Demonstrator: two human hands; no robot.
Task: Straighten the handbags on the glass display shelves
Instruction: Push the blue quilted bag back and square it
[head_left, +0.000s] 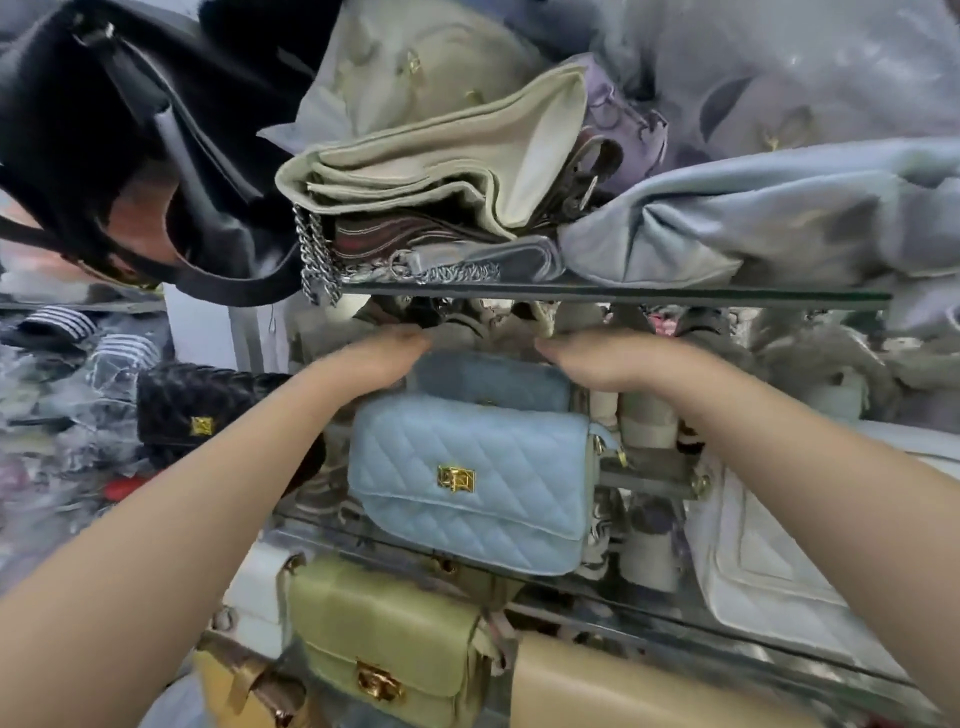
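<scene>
A light blue quilted handbag (472, 483) with a gold clasp stands at the front of the middle glass shelf (644, 603). Behind it is a second blue bag (493, 379). My left hand (374, 358) and my right hand (592, 364) reach over the blue bags into the back of the shelf, one at each side of the rear blue bag's top. Their fingertips touch a greyish item there; whether they grip it is hidden by blur. A black quilted bag (208, 410) sits left of my left arm.
The upper glass shelf (623, 296) carries a pile of beige, silver and grey-blue bags with a chain hanging off its edge. A black bag (130, 130) hangs at top left. Below are a green bag (384, 634), a tan bag (623, 691) and a white quilted bag (763, 561).
</scene>
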